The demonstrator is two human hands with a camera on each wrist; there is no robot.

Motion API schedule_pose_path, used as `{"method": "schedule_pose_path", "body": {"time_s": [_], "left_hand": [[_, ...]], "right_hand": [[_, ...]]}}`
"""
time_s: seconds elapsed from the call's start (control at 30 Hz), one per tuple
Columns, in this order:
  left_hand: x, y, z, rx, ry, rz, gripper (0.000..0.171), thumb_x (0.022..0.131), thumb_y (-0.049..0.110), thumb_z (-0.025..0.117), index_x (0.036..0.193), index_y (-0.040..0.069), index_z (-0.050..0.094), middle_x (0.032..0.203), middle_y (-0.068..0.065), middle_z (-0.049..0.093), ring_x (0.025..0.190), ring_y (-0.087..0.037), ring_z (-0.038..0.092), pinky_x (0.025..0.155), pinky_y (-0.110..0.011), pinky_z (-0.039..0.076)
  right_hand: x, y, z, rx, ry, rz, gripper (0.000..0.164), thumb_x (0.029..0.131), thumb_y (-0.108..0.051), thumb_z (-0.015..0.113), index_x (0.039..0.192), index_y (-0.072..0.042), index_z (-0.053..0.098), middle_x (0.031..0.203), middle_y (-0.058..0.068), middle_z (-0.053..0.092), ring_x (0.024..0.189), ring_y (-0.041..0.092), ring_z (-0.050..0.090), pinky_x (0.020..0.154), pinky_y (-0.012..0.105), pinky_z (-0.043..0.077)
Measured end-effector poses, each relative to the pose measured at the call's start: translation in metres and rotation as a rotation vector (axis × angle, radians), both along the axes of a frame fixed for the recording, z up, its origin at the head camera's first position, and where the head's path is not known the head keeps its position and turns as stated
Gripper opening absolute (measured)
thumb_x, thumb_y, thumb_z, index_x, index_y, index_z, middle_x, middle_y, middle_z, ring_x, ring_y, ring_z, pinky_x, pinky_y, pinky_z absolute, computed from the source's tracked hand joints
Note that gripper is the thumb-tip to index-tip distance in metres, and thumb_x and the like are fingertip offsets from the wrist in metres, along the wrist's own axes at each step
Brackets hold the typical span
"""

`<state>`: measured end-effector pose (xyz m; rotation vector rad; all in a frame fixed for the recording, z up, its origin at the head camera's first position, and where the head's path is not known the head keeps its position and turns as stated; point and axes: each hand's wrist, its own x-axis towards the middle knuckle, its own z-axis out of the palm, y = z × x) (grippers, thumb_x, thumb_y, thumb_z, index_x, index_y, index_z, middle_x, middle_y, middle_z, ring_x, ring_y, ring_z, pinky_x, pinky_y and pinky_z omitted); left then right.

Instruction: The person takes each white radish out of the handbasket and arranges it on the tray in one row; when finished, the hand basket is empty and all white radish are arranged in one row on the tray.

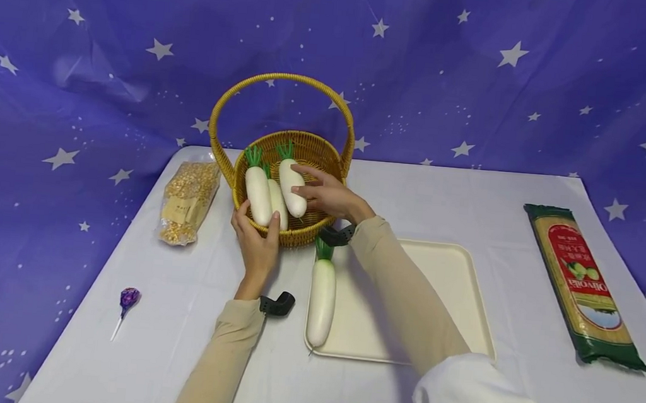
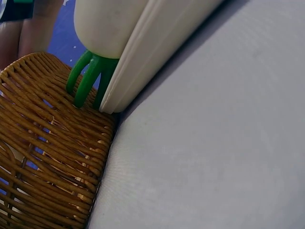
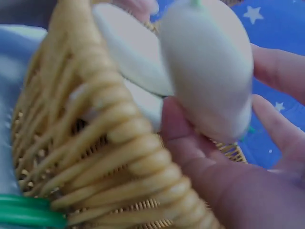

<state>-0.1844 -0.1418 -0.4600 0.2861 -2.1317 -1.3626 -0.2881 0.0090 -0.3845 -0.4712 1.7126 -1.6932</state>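
A brown wicker basket (image 1: 297,237) with a tall arched handle stands toward the back of the table. My right hand (image 1: 331,196) holds a white radish (image 1: 292,189) with green leaves, tilted inside the basket; in the right wrist view, thumb and fingers are on both sides of this radish (image 3: 207,71). Two more radishes lie at the basket's left, one white radish (image 1: 257,196) partly covering a paler one (image 1: 276,203). My left hand (image 1: 257,247) grips the basket's front left rim, thumb and fingers spread over it. Another radish (image 1: 322,302) lies along the left side of the tray, leaves toward the basket.
The cream tray (image 1: 436,280) sits right in front of the basket, partly under my right arm. A bag of corn kernels (image 1: 188,200) lies left of the basket, with a lollipop (image 1: 127,303) nearer the front. Far right is a pasta packet (image 1: 584,279). A starry blue cloth (image 1: 424,76) hangs behind.
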Motion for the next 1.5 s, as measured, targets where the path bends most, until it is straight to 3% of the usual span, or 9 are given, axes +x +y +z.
{"method": "schedule_pose_path", "body": {"time_s": [0.13,0.27,0.57,0.73,0.93,1.17,1.5], "left_hand": [[0.0,0.0,0.0,-0.003,-0.006,-0.007,0.064,0.085,0.041,0.055,0.134,0.009,0.028,0.139,-0.016,0.023,0.125,-0.032,0.034,0.1,-0.048,0.029],[0.001,-0.001,0.001,0.002,0.001,0.007,0.063,0.085,0.04,0.055,0.134,0.01,0.028,0.138,-0.016,0.024,0.125,-0.032,0.034,0.1,-0.049,0.029],[0.0,0.001,-0.001,0.012,0.011,-0.011,0.063,0.085,0.041,0.055,0.134,0.01,0.028,0.139,-0.016,0.023,0.122,-0.032,0.036,0.098,-0.049,0.031],[0.0,0.001,-0.003,0.016,0.006,-0.013,0.063,0.086,0.04,0.055,0.134,0.011,0.028,0.139,-0.015,0.023,0.124,-0.031,0.035,0.099,-0.049,0.03],[0.0,0.001,-0.003,0.009,0.006,-0.01,0.063,0.085,0.04,0.055,0.135,0.011,0.028,0.139,-0.016,0.023,0.123,-0.032,0.036,0.098,-0.049,0.03],[-0.002,0.0,0.0,0.005,0.004,-0.01,0.063,0.086,0.04,0.054,0.135,0.01,0.027,0.139,-0.017,0.022,0.124,-0.033,0.034,0.099,-0.049,0.029],[0.001,0.001,0.0,0.017,-0.003,-0.011,0.063,0.086,0.039,0.055,0.135,0.011,0.027,0.139,-0.016,0.023,0.126,-0.031,0.032,0.101,-0.049,0.028]], "right_hand": [[0.011,0.009,0.001,-0.086,0.016,-0.048,0.055,0.09,-0.014,0.056,0.137,-0.033,0.035,0.13,0.013,0.04,0.103,0.02,0.051,0.085,0.039,0.044],[0.031,0.024,0.0,-0.101,0.082,-0.087,0.056,0.088,-0.019,0.058,0.136,-0.035,0.034,0.133,0.01,0.036,0.107,0.017,0.048,0.086,0.036,0.044],[0.098,0.085,-0.009,-0.07,0.218,-0.144,0.064,0.084,-0.012,0.063,0.138,-0.019,0.029,0.125,0.017,0.038,0.106,0.017,0.053,0.082,0.028,0.047],[0.134,0.115,-0.024,0.036,0.271,-0.164,0.065,0.081,-0.014,0.067,0.135,-0.016,0.031,0.123,0.018,0.038,0.099,0.016,0.057,0.079,0.025,0.047],[0.167,0.142,-0.035,0.21,0.291,-0.197,0.063,0.078,-0.021,0.071,0.131,-0.022,0.035,0.12,0.016,0.043,0.095,0.02,0.06,0.076,0.026,0.047],[0.188,0.156,-0.04,0.303,0.293,-0.201,0.062,0.078,-0.024,0.07,0.131,-0.021,0.037,0.113,0.018,0.047,0.093,0.023,0.058,0.067,0.026,0.048],[0.196,0.153,-0.049,0.304,0.318,-0.205,0.063,0.079,-0.022,0.069,0.133,-0.013,0.037,0.11,0.019,0.049,0.085,0.014,0.058,0.065,0.025,0.05]]}}
